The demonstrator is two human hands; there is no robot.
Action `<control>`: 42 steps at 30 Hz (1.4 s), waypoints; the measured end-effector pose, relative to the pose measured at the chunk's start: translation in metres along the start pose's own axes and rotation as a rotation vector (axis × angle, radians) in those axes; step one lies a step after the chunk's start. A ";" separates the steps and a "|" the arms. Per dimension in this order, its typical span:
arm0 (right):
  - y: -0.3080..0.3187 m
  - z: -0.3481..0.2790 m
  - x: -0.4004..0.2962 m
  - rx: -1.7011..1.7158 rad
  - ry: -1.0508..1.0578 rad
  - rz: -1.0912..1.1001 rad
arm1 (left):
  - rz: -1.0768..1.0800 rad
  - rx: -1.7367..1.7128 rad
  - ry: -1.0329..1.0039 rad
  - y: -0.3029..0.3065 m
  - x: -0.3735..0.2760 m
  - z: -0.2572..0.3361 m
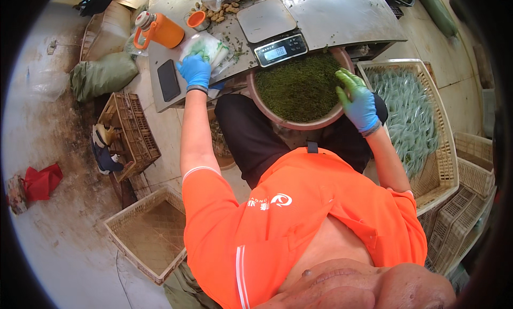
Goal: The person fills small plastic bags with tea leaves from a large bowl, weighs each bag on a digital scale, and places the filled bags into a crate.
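My left hand [195, 72], in a blue glove, rests its fingers on a stack of clear plastic bags [208, 48] with green print at the table's near edge. Whether it grips a bag cannot be made out. My right hand [356, 98] wears a blue glove stained green on the fingers. Its fingers are apart at the right rim of a round reddish basin [276, 124], with nothing visible in them. Small green berries, like green peppercorns [296, 90], fill the basin. A digital scale [266, 22] stands on the metal table beyond it, its plate bare.
On the table are a black phone [168, 80], an orange flask [164, 31], an orange-lined cup [197, 20] and peanuts [229, 7]. To the right stands a plastic crate [443, 148] of filled clear bags [404, 108]. More crates [160, 273] sit on the floor.
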State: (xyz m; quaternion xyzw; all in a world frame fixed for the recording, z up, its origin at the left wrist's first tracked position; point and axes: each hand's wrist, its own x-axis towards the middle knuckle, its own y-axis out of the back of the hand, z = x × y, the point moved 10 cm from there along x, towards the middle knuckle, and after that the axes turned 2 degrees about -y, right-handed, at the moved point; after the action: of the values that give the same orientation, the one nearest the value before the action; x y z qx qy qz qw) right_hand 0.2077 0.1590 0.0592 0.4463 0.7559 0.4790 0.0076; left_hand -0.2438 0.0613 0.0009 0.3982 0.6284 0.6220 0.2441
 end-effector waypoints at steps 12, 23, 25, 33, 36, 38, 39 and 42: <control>-0.094 -0.068 0.021 0.139 -0.059 -0.165 | -0.326 -2.202 0.126 0.030 -0.154 0.222; -0.076 -0.020 0.005 0.113 -0.092 -0.460 | -0.064 -1.370 -0.455 0.083 -0.151 0.232; -0.077 -0.020 0.000 0.188 -0.091 -0.525 | -0.244 -1.562 -0.349 0.045 -0.146 0.229; -0.098 -0.024 -0.024 0.526 -0.203 -0.789 | -0.504 -1.400 -0.359 0.009 -0.137 0.236; -0.100 0.018 -0.017 0.498 -0.395 -0.544 | 0.109 -0.770 -0.450 0.066 -0.136 0.240; -0.095 0.063 -0.022 0.579 -0.668 -0.358 | 0.389 -0.739 -0.325 0.102 -0.146 0.223; -0.094 0.057 -0.020 0.566 -0.596 -0.356 | 0.433 -0.851 -0.302 0.103 -0.153 0.213; -0.095 0.025 -0.019 0.466 -0.411 -0.421 | -0.224 -1.581 -0.098 0.039 -0.158 0.236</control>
State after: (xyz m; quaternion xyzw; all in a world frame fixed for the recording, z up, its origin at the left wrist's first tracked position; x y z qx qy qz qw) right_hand 0.1671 0.1506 -0.0317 0.3575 0.9025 0.1825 0.1558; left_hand 0.0425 0.0697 -0.0160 0.0686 0.0264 0.8368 0.5425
